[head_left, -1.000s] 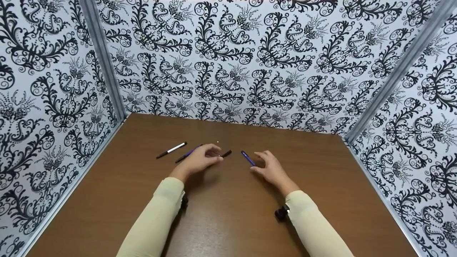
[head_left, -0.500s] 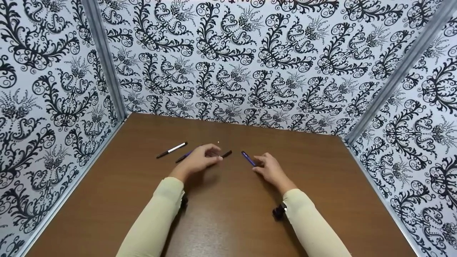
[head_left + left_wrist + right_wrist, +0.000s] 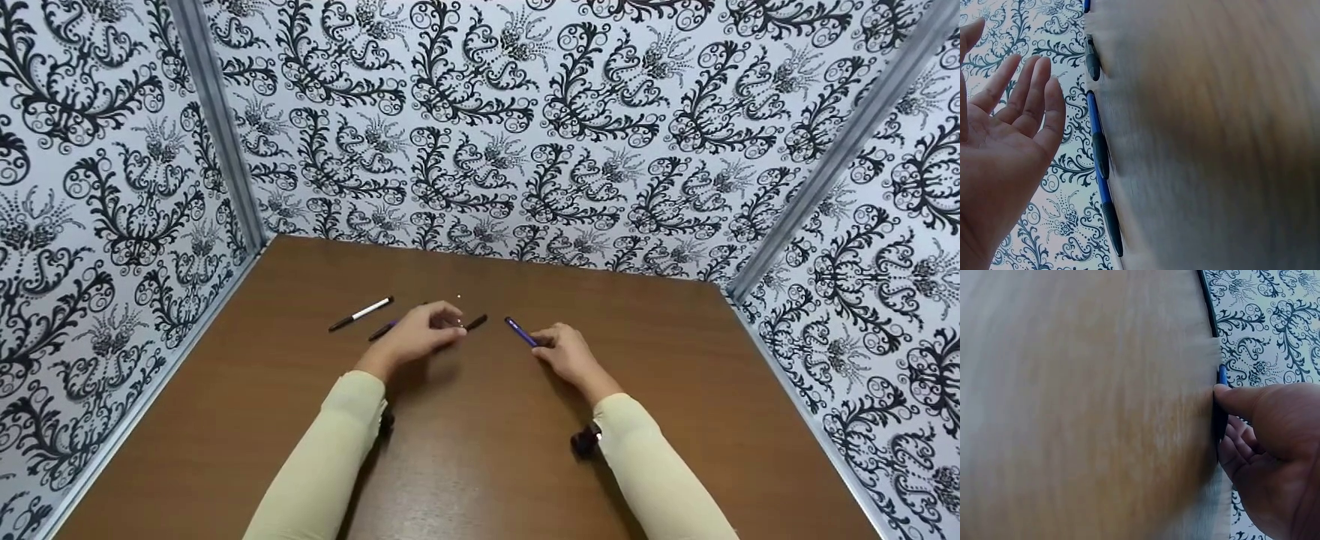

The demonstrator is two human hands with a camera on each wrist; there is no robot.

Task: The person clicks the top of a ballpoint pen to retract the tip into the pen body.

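Note:
In the head view my right hand (image 3: 571,358) pinches the lower end of a blue pen (image 3: 519,331) on the table. The right wrist view shows the thumb pressed on this blue pen (image 3: 1222,374), with the fingers behind it. My left hand (image 3: 420,333) hovers with relaxed, slightly bent fingers and holds nothing. Just beyond its fingertips lies a black pen (image 3: 477,322), partly hidden. Beneath this hand a blue pen with a dark grip (image 3: 383,329) is mostly covered. In the left wrist view the left hand (image 3: 1013,129) is spread apart from the blue pen (image 3: 1093,109).
A white pen with black ends (image 3: 361,314) lies farthest left on the brown table (image 3: 465,450). Patterned walls (image 3: 480,135) with grey corner strips enclose the back and sides. A tiny white speck sits behind the left hand.
My right hand has moved slightly left, and its thumb and fingers have closed on the blue pen's lower end. The left hand has stayed nearly still.

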